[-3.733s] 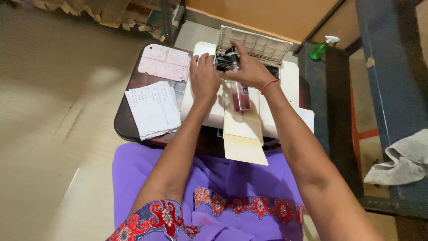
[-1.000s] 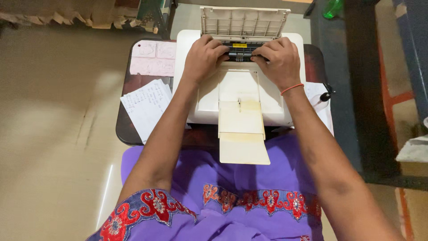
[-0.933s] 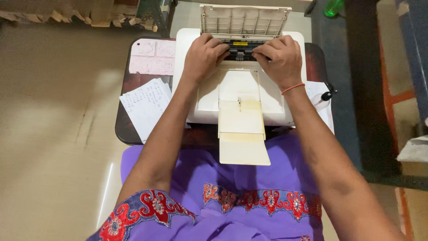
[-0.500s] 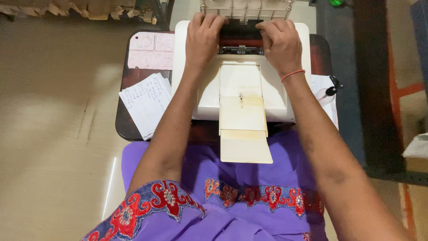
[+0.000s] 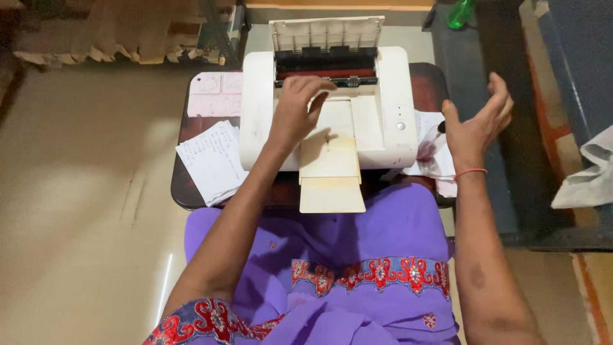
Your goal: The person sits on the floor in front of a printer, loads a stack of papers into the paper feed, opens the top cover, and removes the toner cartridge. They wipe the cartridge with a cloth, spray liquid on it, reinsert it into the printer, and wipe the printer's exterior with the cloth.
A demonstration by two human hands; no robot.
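White boxy plastic printer (image 5: 389, 108) under left hand (image 5: 295, 112) (right hand (image 5: 476, 124) open, apart)

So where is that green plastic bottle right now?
In the head view, the green plastic bottle sits at the top edge, on the person's right, beyond the white printer and the raised right hand.

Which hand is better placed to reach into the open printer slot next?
Left, most likely. The left hand rests on the printer with fingertips at the open slot. The right hand is lifted, open and empty, off to the printer's right side.
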